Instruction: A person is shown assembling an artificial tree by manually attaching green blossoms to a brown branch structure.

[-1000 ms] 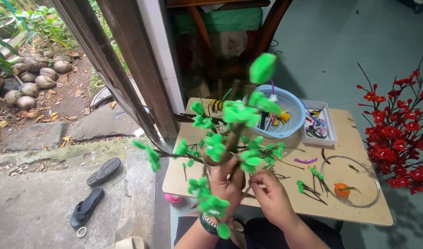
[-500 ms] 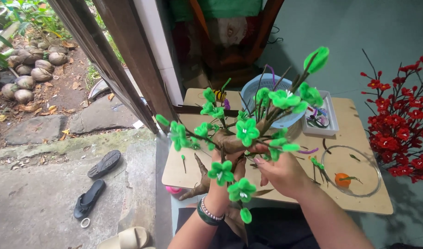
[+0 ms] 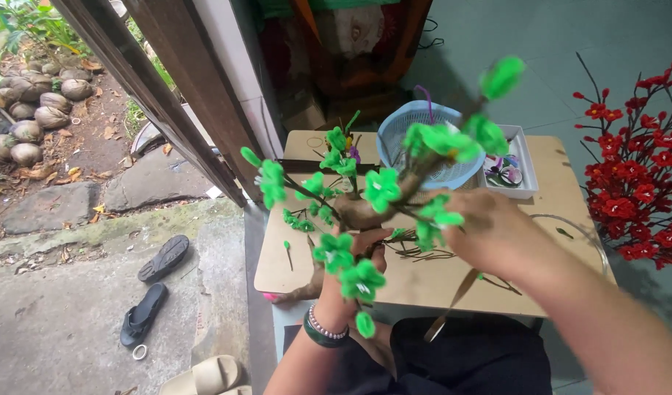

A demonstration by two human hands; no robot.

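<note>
A handmade tree [image 3: 365, 212], brown-wrapped in trunk and branches and dotted with fuzzy green blossoms, is being held tilted above the wooden surface [image 3: 329, 274]. Its trunk is being grasped by the left hand [image 3: 351, 274], while a branch is being clasped by the blurred right hand [image 3: 490, 230].

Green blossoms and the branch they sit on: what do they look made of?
The green blossoms look like fuzzy pipe cleaner or soft fabric: matte, uniformly bright, bent into loops. The branch held by the left hand looks brown-wrapped, probably tape over wire, smooth and dull; the blur leaves this unsure.
</note>
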